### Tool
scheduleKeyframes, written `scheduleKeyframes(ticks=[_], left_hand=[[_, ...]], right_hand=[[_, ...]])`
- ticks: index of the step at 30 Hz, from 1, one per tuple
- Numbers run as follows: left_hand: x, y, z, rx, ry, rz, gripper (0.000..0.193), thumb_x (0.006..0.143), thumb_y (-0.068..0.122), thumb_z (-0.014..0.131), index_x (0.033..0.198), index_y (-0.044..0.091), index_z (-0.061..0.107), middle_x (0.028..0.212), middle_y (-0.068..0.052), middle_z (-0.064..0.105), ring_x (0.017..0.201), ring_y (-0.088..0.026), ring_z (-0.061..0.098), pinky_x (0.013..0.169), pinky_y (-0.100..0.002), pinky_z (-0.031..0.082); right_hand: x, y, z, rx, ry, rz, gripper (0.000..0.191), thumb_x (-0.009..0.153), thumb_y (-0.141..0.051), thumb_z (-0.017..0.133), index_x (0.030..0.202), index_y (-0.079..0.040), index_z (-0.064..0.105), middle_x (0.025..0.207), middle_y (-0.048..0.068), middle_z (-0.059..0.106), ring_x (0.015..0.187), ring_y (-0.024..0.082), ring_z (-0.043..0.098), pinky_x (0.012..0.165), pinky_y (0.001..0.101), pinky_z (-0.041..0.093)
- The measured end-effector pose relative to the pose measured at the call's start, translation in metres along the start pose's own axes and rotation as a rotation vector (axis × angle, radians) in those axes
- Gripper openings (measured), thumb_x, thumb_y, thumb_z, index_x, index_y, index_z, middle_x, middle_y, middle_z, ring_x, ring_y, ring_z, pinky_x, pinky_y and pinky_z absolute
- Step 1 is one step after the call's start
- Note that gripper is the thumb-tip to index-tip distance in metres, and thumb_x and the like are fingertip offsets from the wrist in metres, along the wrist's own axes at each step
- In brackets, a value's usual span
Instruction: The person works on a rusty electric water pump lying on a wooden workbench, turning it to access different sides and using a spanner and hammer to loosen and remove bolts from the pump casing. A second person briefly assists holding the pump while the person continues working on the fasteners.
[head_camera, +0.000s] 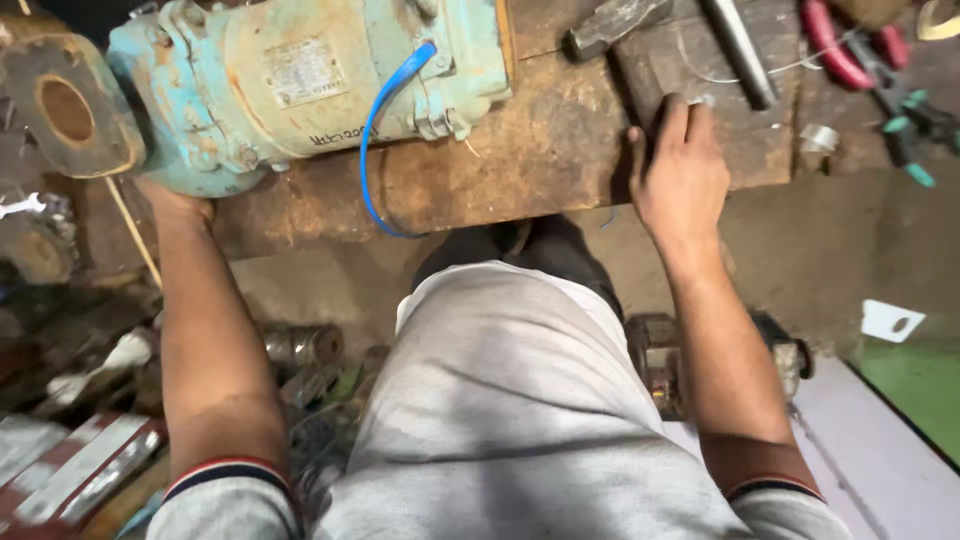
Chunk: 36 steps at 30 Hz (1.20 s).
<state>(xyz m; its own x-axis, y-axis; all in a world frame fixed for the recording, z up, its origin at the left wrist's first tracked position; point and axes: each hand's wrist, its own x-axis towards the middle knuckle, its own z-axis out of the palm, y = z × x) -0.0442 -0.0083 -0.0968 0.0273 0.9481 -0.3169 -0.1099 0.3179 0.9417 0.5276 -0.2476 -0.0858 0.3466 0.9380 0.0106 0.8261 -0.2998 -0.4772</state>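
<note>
Cluttered workshop floor along the bottom of the frame: metal cans, scrap and red-and-white bars at lower left, grey-clad lap at centre. Above that, rusty brown steel bench plate (480, 180) across the middle. Right hand (680, 170), right of centre, laid flat and open on a dark worn block (700, 100), gripping nothing. Left hand (178, 205), at left, tucked under the end of the pale turquoise cast motor housing (300, 85), fingers hidden, so grip impossible to tell. Blue plastic strap (385, 140) looped from housing over plate edge. Farther up: hammer head (610, 25), steel rod (740, 50), red-handled pliers (850, 50) at upper right. Likely risk: heavy housing sitting near the plate edge, tipping onto the left hand; strap snagging.
</note>
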Motion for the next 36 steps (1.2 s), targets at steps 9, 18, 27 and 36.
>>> scheduleKeyframes(ticks=[9,18,27,36], left_hand=[[0.004,0.005,0.005,-0.172,-0.108,0.113,0.071,0.106,0.055,0.029,0.155,0.006,0.046,0.161,-0.011,0.052,0.151,-0.032,0.05,0.127,-0.049,0.039],[0.009,0.012,-0.003,-0.221,-0.13,-0.014,0.066,0.105,0.05,0.033,0.151,0.007,0.05,0.157,-0.009,0.054,0.146,-0.029,0.054,0.124,-0.047,0.043],[0.016,0.001,-0.012,-0.16,-0.17,0.095,0.053,0.11,0.038,0.042,0.149,0.004,0.051,0.151,-0.011,0.058,0.142,-0.029,0.058,0.122,-0.046,0.048],[0.018,-0.005,-0.029,0.132,-0.107,0.239,0.054,0.113,0.037,0.042,0.156,0.004,0.041,0.158,-0.009,0.049,0.145,-0.026,0.051,0.122,-0.042,0.044]], right_hand=[[-0.097,-0.05,-0.031,1.243,-0.149,0.497,0.045,0.102,-0.015,0.064,0.142,-0.007,0.044,0.08,0.002,0.054,0.057,0.012,0.052,0.049,0.0293,0.043],[-0.146,-0.111,0.006,1.444,-0.025,0.763,0.034,0.098,-0.015,0.066,0.128,-0.014,0.048,0.073,0.002,0.051,0.05,0.012,0.048,0.043,0.0289,0.039],[-0.177,-0.076,-0.047,1.57,1.118,0.456,0.037,0.105,-0.037,0.064,0.13,-0.013,0.054,0.076,-0.001,0.047,0.057,0.011,0.044,0.05,0.0306,0.039],[-0.131,-0.18,0.09,1.429,0.05,0.816,0.026,0.092,-0.02,0.071,0.101,-0.011,0.048,0.067,0.005,0.052,0.044,0.015,0.049,0.038,0.0342,0.042]])
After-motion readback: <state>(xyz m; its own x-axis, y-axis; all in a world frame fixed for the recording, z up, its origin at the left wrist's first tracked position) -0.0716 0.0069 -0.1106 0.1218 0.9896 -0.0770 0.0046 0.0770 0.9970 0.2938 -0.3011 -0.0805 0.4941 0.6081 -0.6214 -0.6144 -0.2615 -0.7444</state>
